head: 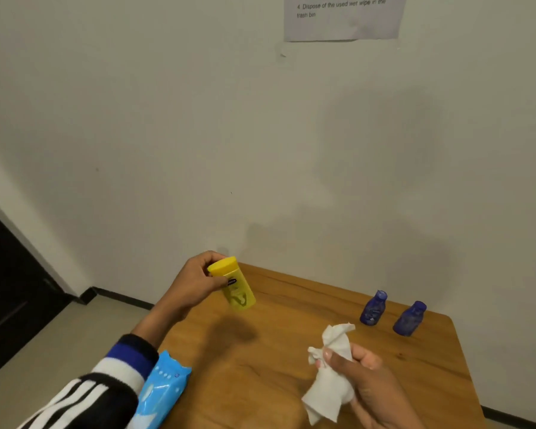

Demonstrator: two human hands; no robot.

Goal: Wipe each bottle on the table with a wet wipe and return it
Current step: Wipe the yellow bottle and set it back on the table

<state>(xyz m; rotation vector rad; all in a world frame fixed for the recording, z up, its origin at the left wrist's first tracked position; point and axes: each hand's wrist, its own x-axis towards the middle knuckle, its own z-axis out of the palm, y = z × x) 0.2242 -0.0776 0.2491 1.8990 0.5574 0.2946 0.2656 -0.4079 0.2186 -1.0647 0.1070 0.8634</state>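
Observation:
My left hand (195, 284) grips a yellow bottle (234, 284) near its cap and holds it tilted in the air above the far left part of the wooden table (291, 345). My right hand (372, 388) is closed around a crumpled white wet wipe (333, 376) over the table's near right part, apart from the yellow bottle. Two dark blue bottles (373, 308) (410, 318) stand side by side at the table's far right.
A light blue wet wipe pack (161, 391) lies at the table's near left edge, beside my striped sleeve. A white wall rises right behind the table, with a printed sheet (344, 17) stuck high on it. A dark door (10, 289) stands at the left.

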